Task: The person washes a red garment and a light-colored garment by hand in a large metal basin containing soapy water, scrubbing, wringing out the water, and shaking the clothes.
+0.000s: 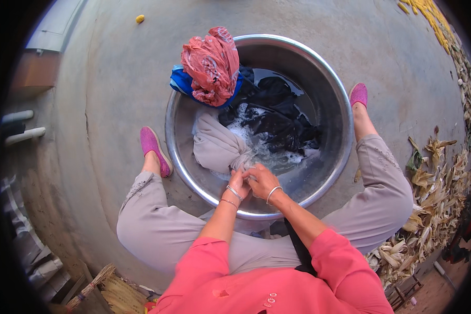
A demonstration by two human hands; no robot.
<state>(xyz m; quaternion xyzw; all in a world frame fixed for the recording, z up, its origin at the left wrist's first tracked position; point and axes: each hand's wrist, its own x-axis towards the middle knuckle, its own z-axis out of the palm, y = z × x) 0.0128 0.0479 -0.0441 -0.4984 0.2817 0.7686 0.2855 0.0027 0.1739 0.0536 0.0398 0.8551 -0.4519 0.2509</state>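
My left hand and my right hand meet over the near part of a large metal basin. Both grip the bunched, twisted end of a wet light-grey cloth. The rest of that cloth bulges out beyond my fingers, on the left side of the basin. Dark wet clothes lie in sudsy water at the middle and right. On the far left rim rests a crumpled coral-red patterned cloth, on top of a blue cloth. My fingertips are partly hidden in the folds.
My legs straddle the basin, with a pink shoe to its left and another to its right. Dry corn husks are heaped on the right. Yellow corn cobs lie far right; a straw broom is at lower left.
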